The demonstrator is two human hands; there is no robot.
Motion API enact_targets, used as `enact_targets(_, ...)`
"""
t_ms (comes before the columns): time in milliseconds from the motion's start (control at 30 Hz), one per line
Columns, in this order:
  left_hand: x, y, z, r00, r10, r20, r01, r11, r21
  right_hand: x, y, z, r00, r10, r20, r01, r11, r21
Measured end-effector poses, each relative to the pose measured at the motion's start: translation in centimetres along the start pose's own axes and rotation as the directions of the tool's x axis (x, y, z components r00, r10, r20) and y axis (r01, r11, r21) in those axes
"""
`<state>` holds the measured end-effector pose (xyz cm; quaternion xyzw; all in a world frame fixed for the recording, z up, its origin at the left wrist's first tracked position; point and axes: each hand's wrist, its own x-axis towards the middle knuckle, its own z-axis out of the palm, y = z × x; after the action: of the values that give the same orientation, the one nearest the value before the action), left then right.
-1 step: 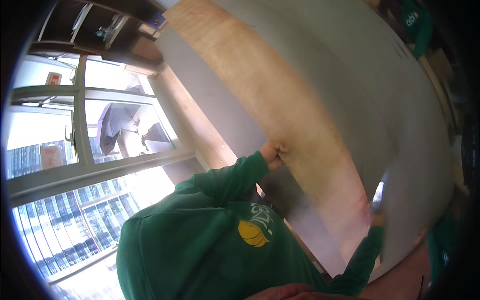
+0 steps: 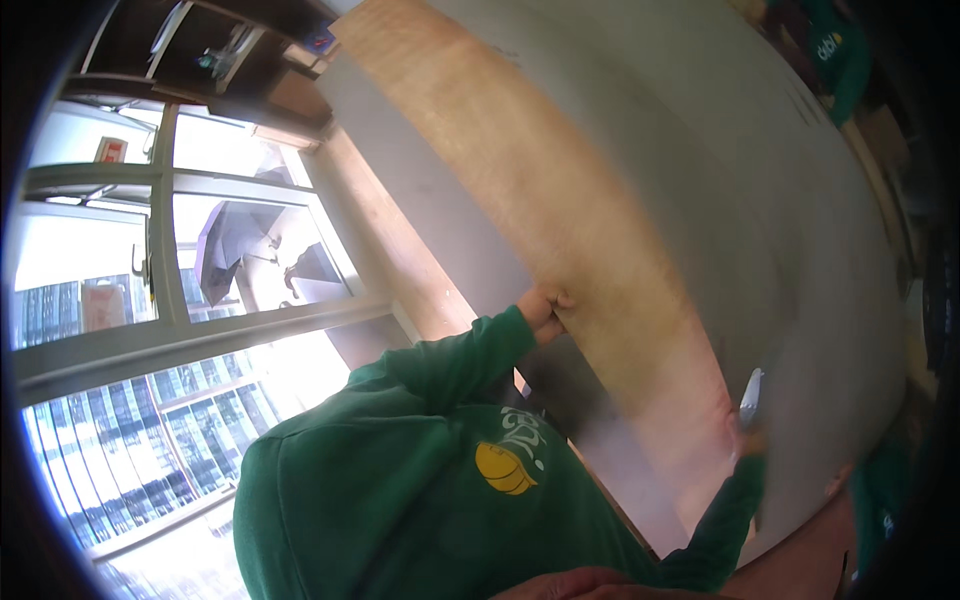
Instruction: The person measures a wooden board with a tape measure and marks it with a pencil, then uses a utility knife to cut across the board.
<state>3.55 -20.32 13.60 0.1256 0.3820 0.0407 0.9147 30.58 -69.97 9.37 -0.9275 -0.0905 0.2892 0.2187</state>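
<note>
My left hand (image 2: 543,308) is closed on the near-left edge of a long tan board-like strip (image 2: 560,190), with the thumb over its top face. The strip runs from the upper left to the lower right between grey surfaces; its material cannot be told for sure. Farther right and lower, my right hand (image 2: 752,440) is closed round a small bladed tool (image 2: 750,397). Its pale, shiny blade tapers to a point directed away from me, beside the strip's right edge. The handle is hidden in my fingers, and this area is somewhat blurred.
A wide grey panel (image 2: 690,130) lies right of the strip. A window frame (image 2: 165,250) and a light wooden ledge (image 2: 390,230) stand left. Dark shelves (image 2: 130,45) fill the upper left corner. Other people in green (image 2: 835,60) show at the right rim, one hand (image 2: 838,482) near the panel.
The bladed tool has shifted and turned slightly; its blade now shows as a narrower point with less glare. My left hand stays on the strip's edge.
</note>
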Motion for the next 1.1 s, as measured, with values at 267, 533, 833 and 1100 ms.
enact_targets(267, -3.2, 2.4, -6.7, 0.999, 0.042, 0.031, -0.041, 0.999, -0.028, -4.3, -1.8, 7.5, 1.0, 0.008, -0.024, -0.004, 0.983, 0.184)
enact_targets(533, -2.7, 5.7, -14.8, 0.967, 0.103, -0.232, -0.147, 0.972, -0.182, -7.7, -10.1, 13.6, 0.999, 0.009, -0.039, 0.013, 0.854, 0.52)
enact_targets(833, -2.7, 8.3, -21.6, 0.965, 0.067, -0.255, -0.129, 0.963, -0.236, -9.1, -13.3, 18.2, 0.998, 0.057, -0.034, -0.035, 0.886, 0.463)
enact_targets(1100, -0.1, 7.8, -18.8, 0.917, 0.101, -0.385, -0.115, 0.993, -0.014, -10.9, -12.9, 16.7, 0.993, 0.009, -0.115, 0.021, 0.967, 0.254)
